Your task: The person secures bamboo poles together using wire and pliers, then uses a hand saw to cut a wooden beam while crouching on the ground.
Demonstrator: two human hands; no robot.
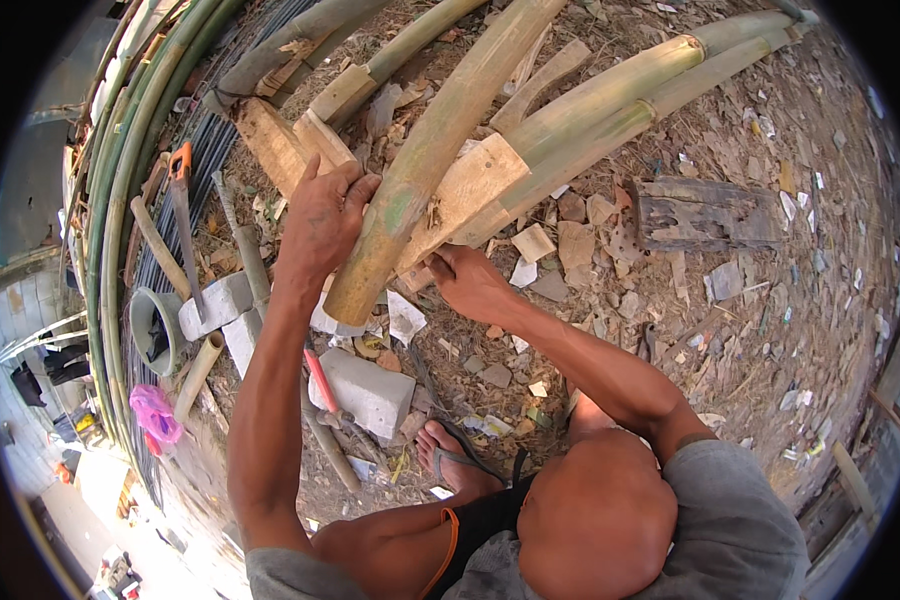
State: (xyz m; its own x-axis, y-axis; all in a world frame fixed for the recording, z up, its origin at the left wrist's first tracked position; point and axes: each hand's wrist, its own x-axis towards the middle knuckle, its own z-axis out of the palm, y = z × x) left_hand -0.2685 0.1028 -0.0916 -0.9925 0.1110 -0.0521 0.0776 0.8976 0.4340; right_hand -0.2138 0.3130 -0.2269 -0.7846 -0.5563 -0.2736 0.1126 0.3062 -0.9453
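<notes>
A thick bamboo pole slants down between my hands, its sawn end toward me. My left hand is closed against its left side, with some fingertips hidden. The pole crosses over the pale, flat-cut end of another bamboo pole that runs off to the upper right. My right hand has its fingers pinched at the lower edge of that pale end. Just beyond my left hand lie pale cut bamboo pieces.
A handsaw with an orange handle stands by grey blocks at the left. Near it are a pipe, a pink bag and a red-handled tool. A weathered plank lies right. Long green bamboo lines the left.
</notes>
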